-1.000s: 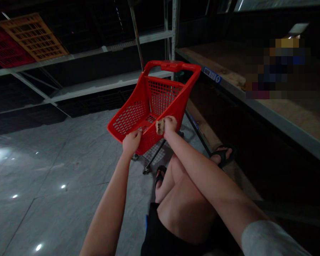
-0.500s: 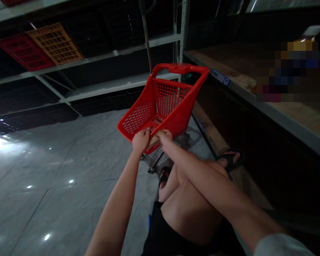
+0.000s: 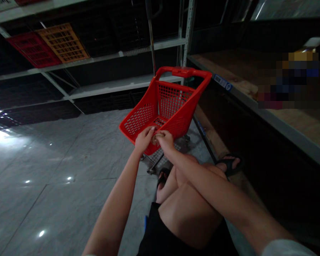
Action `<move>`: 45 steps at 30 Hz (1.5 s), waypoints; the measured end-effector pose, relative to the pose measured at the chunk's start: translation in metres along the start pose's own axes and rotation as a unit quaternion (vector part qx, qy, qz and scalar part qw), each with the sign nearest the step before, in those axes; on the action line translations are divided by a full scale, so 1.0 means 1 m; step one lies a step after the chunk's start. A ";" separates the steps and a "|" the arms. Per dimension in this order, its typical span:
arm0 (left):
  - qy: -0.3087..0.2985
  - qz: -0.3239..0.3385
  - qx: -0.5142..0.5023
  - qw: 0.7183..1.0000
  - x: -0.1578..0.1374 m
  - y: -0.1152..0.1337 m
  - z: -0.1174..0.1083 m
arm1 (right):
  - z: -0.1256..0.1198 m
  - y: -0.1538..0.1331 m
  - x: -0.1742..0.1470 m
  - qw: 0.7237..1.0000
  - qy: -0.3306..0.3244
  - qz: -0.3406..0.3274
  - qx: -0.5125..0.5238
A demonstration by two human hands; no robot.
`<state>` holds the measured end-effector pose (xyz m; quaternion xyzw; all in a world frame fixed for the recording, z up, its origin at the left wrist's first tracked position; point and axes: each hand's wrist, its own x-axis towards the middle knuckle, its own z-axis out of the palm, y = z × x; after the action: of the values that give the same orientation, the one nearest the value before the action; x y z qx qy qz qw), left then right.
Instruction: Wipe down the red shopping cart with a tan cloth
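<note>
Both my hands meet in front of a red shopping cart (image 3: 173, 106), close to its near rim. Between them is a small tan-brown thing (image 3: 157, 137), crumpled or rope-like in look; its kind is too small to make out. My left hand (image 3: 144, 139) is closed on its left side, with the thumb on top. My right hand (image 3: 165, 140) pinches its right side between thumb and fingers. The cart's basket has perforated walls and stands on small wheels on the grey floor.
Metal shelving (image 3: 101, 87) at the back carries a red crate (image 3: 34, 49), a yellow crate (image 3: 64, 42) and dark crates. On my right runs a wooden shelf (image 3: 240, 80) with a blue label (image 3: 222, 82) and a blurred-out patch. My crossed legs and sandals are below.
The tan-brown thing looked longer and flatter before; now it appears bunched and curled between my fingers. The view has shifted slightly, so cart and shelves sit a little further right.
</note>
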<state>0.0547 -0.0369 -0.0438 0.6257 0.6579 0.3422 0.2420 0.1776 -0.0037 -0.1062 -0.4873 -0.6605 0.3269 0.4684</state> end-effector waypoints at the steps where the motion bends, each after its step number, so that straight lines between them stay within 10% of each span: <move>1: -0.024 0.039 -0.016 0.999 -0.002 -0.001 -0.001 | -0.006 -0.006 0.003 0.999 -0.005 0.023 0.038; 6: -0.005 0.096 -0.043 0.994 -0.015 -0.002 -0.004 | -0.042 -0.043 0.030 0.937 -0.057 0.149 0.312; 12: 0.183 -0.033 0.112 0.976 -0.033 -0.027 -0.042 | -0.038 -0.044 0.040 0.994 -0.071 -0.074 0.049; 18: 0.088 0.121 0.244 0.958 -0.056 -0.017 -0.009 | -0.026 -0.023 0.044 0.986 -0.103 -0.124 -0.047; 22: 0.100 0.107 0.282 0.948 -0.045 -0.009 0.017 | -0.032 -0.012 0.047 0.980 -0.128 -0.142 -0.059; 33: -0.115 0.276 0.347 0.889 -0.021 -0.080 -0.056 | -0.033 -0.017 0.047 0.971 -0.168 -0.164 -0.037; 45: -0.027 0.304 0.422 0.853 -0.022 -0.139 -0.100 | 0.020 -0.031 0.026 0.956 -0.176 -0.225 -0.063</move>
<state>-0.1091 -0.0708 -0.0862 0.8456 0.5090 0.0709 -0.1444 0.1461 0.0115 -0.0781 -0.2887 -0.8444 0.2515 0.3745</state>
